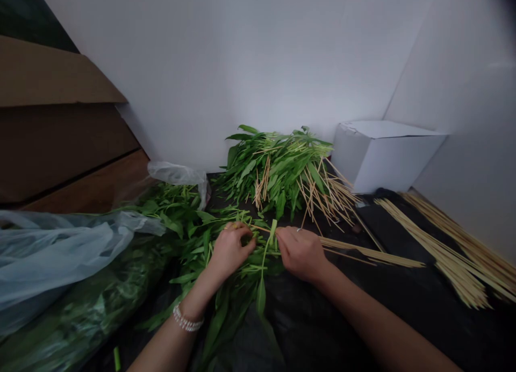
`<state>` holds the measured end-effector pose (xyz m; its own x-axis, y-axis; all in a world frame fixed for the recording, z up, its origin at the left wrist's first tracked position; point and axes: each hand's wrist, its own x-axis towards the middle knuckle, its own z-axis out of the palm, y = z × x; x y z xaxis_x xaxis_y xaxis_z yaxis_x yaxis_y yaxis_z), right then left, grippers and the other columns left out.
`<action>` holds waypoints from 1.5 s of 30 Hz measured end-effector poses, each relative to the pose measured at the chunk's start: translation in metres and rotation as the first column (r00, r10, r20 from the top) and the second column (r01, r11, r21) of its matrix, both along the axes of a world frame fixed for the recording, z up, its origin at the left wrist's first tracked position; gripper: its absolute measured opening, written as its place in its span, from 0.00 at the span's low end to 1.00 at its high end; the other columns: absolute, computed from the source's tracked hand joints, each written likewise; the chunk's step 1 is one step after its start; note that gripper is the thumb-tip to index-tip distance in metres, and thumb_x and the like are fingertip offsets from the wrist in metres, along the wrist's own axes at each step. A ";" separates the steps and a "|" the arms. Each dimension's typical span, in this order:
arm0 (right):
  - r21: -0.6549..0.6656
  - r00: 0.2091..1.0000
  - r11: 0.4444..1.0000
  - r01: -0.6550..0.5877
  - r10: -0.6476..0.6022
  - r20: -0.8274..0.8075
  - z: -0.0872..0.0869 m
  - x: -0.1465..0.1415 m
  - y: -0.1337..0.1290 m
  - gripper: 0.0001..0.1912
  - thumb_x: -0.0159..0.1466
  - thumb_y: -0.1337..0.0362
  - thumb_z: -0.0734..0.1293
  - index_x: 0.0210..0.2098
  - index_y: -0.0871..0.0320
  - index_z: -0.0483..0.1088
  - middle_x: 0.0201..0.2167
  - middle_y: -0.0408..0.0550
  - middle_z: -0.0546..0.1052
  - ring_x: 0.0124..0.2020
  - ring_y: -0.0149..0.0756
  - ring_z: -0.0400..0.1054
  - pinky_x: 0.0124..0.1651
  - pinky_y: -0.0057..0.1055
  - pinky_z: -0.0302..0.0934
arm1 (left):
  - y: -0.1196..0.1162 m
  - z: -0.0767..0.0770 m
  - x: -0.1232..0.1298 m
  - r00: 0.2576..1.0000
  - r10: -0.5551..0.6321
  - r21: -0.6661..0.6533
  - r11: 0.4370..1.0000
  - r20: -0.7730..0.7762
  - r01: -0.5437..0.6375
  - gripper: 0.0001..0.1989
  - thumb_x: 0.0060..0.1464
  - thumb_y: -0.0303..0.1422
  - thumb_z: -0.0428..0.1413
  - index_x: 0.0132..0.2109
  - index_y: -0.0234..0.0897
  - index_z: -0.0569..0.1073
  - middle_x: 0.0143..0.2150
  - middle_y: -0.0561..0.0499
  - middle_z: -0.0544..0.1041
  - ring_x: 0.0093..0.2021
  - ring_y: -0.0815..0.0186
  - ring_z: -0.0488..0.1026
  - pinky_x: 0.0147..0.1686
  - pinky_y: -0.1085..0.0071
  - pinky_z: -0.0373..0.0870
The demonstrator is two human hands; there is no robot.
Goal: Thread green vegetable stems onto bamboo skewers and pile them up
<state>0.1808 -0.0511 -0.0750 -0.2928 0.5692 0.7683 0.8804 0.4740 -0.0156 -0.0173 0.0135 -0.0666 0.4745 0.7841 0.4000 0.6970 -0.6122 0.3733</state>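
Past the right hand (303,254), greens (282,170) and sticks (264,181) lie beside a white box (387,159)

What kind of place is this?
Probably a small indoor work corner. It has plain white walls, a big heap of long-leaved green stems with thin tan sticks nearby, and a see-through plastic bag of greens on the left.

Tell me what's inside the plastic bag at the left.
Green leaves show through the clear plastic of the bag. The cloudy folds on top hide whatever lies beneath them, and the outer leaves cover the middle, so nothing deeper can be seen.
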 end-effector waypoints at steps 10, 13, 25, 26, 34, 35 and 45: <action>-0.041 0.999 0.999 0.026 -0.025 0.021 -0.004 -0.001 0.001 0.11 0.67 0.70 0.57 0.33 0.59 0.69 0.24 0.43 0.69 0.26 0.32 0.62 0.31 0.32 0.49 | -0.002 0.016 -0.002 0.632 0.342 -0.580 0.786 0.696 0.214 0.15 0.44 0.40 0.66 0.36 0.34 0.80 0.31 0.48 0.82 0.27 0.66 0.74 0.30 0.72 0.69; -0.049 0.999 0.998 0.035 -0.033 0.030 -0.005 -0.002 0.001 0.11 0.67 0.70 0.57 0.35 0.59 0.70 0.24 0.44 0.70 0.26 0.32 0.62 0.30 0.32 0.48 | -0.004 0.017 -0.001 0.564 0.389 -0.626 0.712 0.728 0.318 0.16 0.42 0.39 0.68 0.37 0.34 0.80 0.31 0.47 0.83 0.26 0.69 0.73 0.30 0.74 0.69; -0.048 0.996 0.996 0.070 -0.067 0.062 -0.008 -0.002 0.002 0.10 0.67 0.70 0.58 0.37 0.59 0.71 0.24 0.43 0.70 0.25 0.32 0.62 0.29 0.32 0.47 | -0.004 0.017 0.000 0.603 0.264 -0.572 0.715 0.753 0.402 0.16 0.50 0.42 0.63 0.38 0.33 0.81 0.31 0.46 0.81 0.26 0.71 0.71 0.28 0.77 0.66; -0.051 0.996 0.996 0.072 -0.069 0.065 -0.008 -0.002 0.002 0.10 0.67 0.70 0.58 0.37 0.59 0.70 0.24 0.43 0.70 0.25 0.32 0.62 0.29 0.32 0.46 | -0.004 0.017 0.001 0.621 0.249 -0.574 0.715 0.743 0.400 0.16 0.51 0.42 0.62 0.40 0.33 0.80 0.32 0.46 0.81 0.27 0.70 0.72 0.29 0.76 0.66; -0.001 0.997 0.997 0.071 -0.071 0.010 -0.003 0.002 0.003 0.10 0.67 0.70 0.57 0.37 0.60 0.70 0.24 0.44 0.71 0.25 0.31 0.63 0.29 0.31 0.49 | -0.005 0.017 0.000 0.805 0.094 -0.611 0.704 0.585 0.362 0.14 0.48 0.43 0.63 0.32 0.34 0.76 0.27 0.50 0.78 0.24 0.70 0.68 0.26 0.75 0.62; 0.011 0.998 0.998 0.064 -0.064 -0.005 -0.002 0.002 0.002 0.10 0.67 0.69 0.57 0.37 0.60 0.70 0.25 0.44 0.71 0.25 0.31 0.63 0.30 0.30 0.50 | -0.006 0.016 0.000 0.830 0.044 -0.614 0.694 0.557 0.375 0.14 0.48 0.42 0.63 0.30 0.34 0.76 0.26 0.51 0.77 0.24 0.70 0.67 0.26 0.74 0.62; 0.032 0.999 0.998 0.053 -0.052 -0.012 -0.001 0.000 0.001 0.10 0.67 0.70 0.57 0.35 0.60 0.70 0.23 0.43 0.70 0.24 0.31 0.62 0.30 0.31 0.50 | -0.016 0.017 -0.005 0.931 -0.364 -0.329 0.875 0.038 0.355 0.06 0.45 0.37 0.66 0.32 0.41 0.81 0.38 0.50 0.73 0.43 0.60 0.70 0.44 0.68 0.63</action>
